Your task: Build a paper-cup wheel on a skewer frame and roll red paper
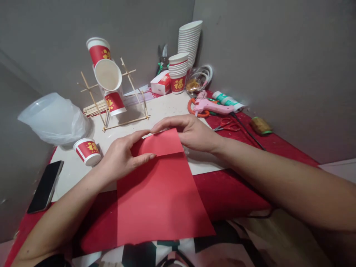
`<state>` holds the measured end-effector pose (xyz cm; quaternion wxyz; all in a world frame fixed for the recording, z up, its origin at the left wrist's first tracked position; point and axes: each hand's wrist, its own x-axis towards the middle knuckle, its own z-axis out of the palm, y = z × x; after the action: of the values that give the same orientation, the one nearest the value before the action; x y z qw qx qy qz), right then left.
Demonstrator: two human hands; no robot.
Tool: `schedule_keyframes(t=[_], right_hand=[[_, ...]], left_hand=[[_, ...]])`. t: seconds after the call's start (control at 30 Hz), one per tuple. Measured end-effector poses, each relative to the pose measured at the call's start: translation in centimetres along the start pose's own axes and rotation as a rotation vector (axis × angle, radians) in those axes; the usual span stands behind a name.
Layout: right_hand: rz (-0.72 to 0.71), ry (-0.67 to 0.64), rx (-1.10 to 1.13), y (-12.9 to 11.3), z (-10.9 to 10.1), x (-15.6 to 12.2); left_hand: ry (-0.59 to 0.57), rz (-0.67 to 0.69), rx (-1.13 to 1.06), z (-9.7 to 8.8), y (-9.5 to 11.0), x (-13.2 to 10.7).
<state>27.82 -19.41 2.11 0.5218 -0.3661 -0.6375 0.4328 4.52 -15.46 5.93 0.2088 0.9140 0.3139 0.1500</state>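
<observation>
A sheet of red paper stretches from the table toward my lap, its far end folded over toward me in a strip. My left hand grips the left end of that fold, thumb on the near side and fingers behind it. Along the far edge, my right hand holds the fold with its fingers behind the paper; the fingertips are partly hidden. The two hands nearly meet at the top of the fold. Just left of my left hand, a red and white paper cup lies tipped on the white board.
Behind the paper stands a stick frame with stacked paper cups. At left are a plastic-lined bin and a phone. A pink glue gun, scissors, thread spool and cup stacks stand at back right.
</observation>
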Motion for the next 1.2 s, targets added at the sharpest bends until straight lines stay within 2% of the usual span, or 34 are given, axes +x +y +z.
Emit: schedule_keyframes(t=[0.1, 0.3, 0.47, 0.6, 0.73, 0.97, 1.2], right_hand=[[0.083, 0.030, 0.061, 0.5, -0.2, 0.3], [0.278, -0.208, 0.082, 0.8, -1.0, 0.5], [0.386, -0.216, 0.118, 0.7, -1.1, 0.3], [0.373, -0.236, 0.212, 0.7, -1.2, 0.4], [0.313, -0.187, 0.258, 0.7, -1.4, 0.6], [0.312, -0.211, 0.211, 0.9, -1.2, 0.6], [0.311, -0.041, 0.296, 1.8, -0.2, 0.4]], left_hand=[[0.064, 0.040, 0.057, 0.3, -0.6, -0.3], [0.201, 0.131, 0.253, 0.9, -2.1, -0.7], [0.303, 0.154, 0.377, 1.4, -2.5, -0.5], [0.373, 0.131, 0.468, 1.6, -2.7, -0.5], [0.457, 0.163, 0.529, 1.5, -3.1, -0.4], [0.488, 0.135, 0.520, 1.4, -3.2, -0.3], [0.505, 0.152, 0.600, 1.8, -2.8, -0.5]])
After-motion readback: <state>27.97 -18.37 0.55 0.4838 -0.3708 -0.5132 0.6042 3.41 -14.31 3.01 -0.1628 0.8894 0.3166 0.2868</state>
